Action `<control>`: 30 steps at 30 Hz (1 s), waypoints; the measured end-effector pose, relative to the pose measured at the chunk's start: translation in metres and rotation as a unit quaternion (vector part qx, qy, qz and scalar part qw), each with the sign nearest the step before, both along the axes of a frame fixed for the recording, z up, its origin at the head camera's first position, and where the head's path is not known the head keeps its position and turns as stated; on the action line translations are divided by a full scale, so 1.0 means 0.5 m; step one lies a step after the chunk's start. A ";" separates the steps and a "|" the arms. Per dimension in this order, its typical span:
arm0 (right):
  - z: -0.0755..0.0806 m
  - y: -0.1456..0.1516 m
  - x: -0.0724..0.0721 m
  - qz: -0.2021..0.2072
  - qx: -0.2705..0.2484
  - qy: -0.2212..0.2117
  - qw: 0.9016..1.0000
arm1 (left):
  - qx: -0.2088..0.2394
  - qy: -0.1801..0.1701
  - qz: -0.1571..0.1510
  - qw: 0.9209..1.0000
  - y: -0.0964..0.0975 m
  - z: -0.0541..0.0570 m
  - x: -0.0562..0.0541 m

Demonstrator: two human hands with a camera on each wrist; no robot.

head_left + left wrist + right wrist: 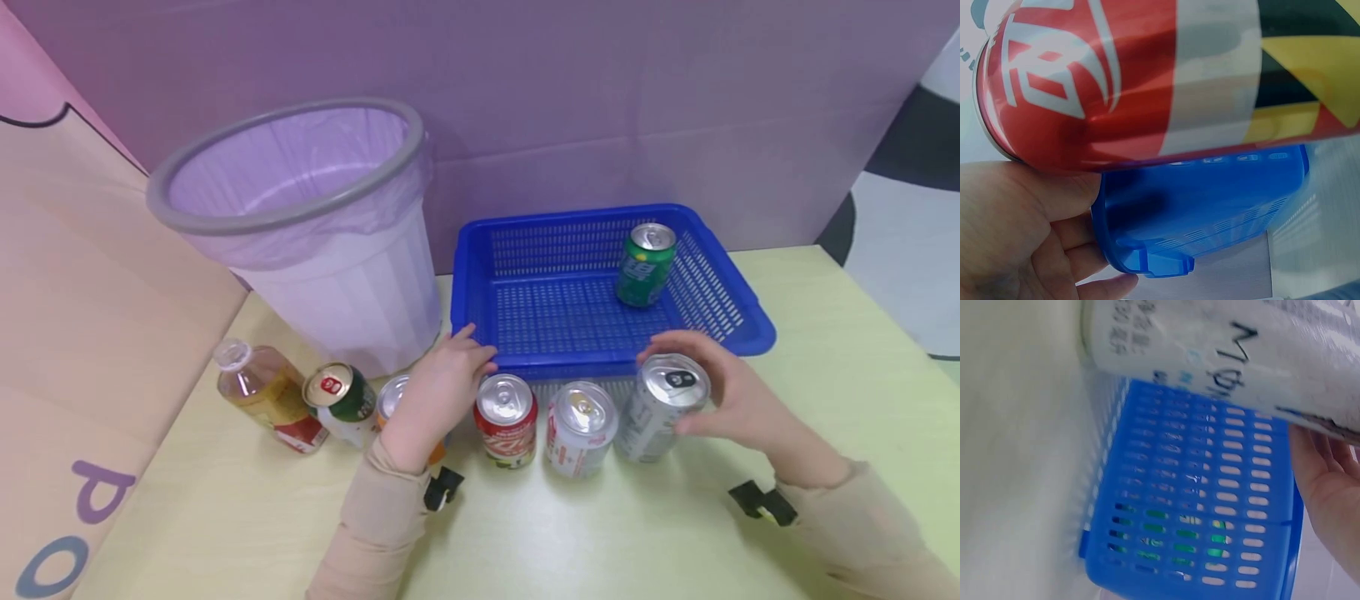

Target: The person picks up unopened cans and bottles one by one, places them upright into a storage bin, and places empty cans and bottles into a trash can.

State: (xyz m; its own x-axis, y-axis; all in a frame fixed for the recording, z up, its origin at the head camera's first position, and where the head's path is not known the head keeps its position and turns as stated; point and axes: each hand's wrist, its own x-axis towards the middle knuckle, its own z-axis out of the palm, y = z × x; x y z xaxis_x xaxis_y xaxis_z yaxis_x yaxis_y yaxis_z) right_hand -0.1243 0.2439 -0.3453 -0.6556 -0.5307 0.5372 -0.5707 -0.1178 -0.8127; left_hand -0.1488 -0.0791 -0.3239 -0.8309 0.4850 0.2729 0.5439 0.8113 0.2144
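Observation:
My right hand (712, 383) curls around a silver-white can (651, 417), thumb at its near side and fingers behind it. In the right wrist view black lettering shows on this can (1222, 356), and the hand (1329, 487) reaches behind it. My left hand (438, 392) holds the front left corner of a blue plastic basket (555, 367), its fingers over the rim. A red can (506, 429) stands just right of that hand, and a white-pink can (580, 437) stands between it and the silver-white can. A green can (645, 267) stands upright inside the basket.
A white bin (360, 292) with a purple liner stands left of the basket. Before it are a bottle of amber drink (270, 396), a green-and-white can (345, 408) and an orange can (392, 396) partly hidden by my left hand. A purple wall (600, 108) rises behind.

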 end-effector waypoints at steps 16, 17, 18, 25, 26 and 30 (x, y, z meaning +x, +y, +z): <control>-0.021 -0.035 0.021 -0.078 -0.026 -0.050 0.995 | 0.014 -0.018 0.013 1.000 0.002 0.001 0.003; -0.022 -0.036 0.022 -0.083 -0.028 -0.052 0.995 | 0.013 -0.018 0.013 1.000 0.002 0.001 0.003; -0.023 -0.038 0.023 -0.087 -0.030 -0.054 0.994 | 0.013 -0.018 0.014 1.000 0.002 0.002 0.003; -0.028 -0.044 0.023 -0.097 -0.047 -0.049 0.993 | 0.013 -0.016 0.014 1.000 0.002 0.001 0.002; -0.028 -0.045 0.023 -0.096 -0.049 -0.046 0.993 | 0.013 -0.016 0.014 1.000 0.002 0.001 0.002; -0.025 -0.047 0.026 -0.113 -0.037 -0.043 0.992 | 0.012 -0.015 0.014 1.000 0.001 0.001 0.002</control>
State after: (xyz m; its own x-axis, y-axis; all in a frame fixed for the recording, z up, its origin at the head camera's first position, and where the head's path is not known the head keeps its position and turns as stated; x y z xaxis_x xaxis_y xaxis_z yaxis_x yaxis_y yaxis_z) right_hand -0.1113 0.2204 -0.3579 -0.7982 -0.3256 0.5068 -0.5187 -0.0563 -0.8531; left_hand -0.1480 -0.0784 -0.3233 -0.8522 0.4551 0.2583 0.5141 0.8203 0.2508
